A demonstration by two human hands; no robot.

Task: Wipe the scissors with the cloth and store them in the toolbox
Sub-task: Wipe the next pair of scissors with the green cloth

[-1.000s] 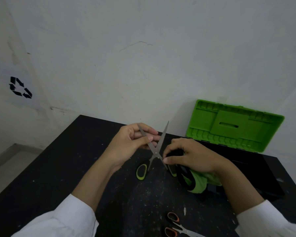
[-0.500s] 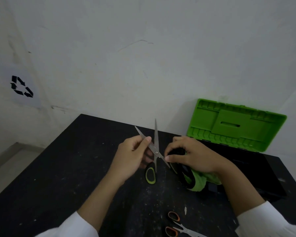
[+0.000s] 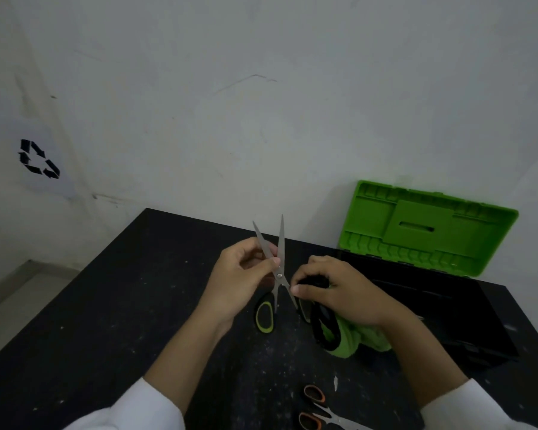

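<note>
On the wall at far left a recycling mark (image 3: 39, 159) is seen, above the black table (image 3: 106, 305). The left hand (image 3: 239, 274) is held over the table, its thumb and forefinger pinched on the left blade of the green-handled scissors (image 3: 279, 276). These are held upright off the surface, blades spread in a narrow V, tips up and away, handles down. Their long axis is thus set nearly vertical, between the two hands. The right hand (image 3: 339, 293) is curled round the right handle loop, finger and thumb closed on the shank just below the pivot. The green cloth (image 3: 354, 339) is bunched beneath its palm. An orange-handled pair (image 3: 320, 411) is seen lying near the table's front edge. The toolbox (image 3: 454, 308) is found open at right, its lid (image 3: 385, 218) tipped back. The right hand, being nearer, is judged better placed for the storing
</note>
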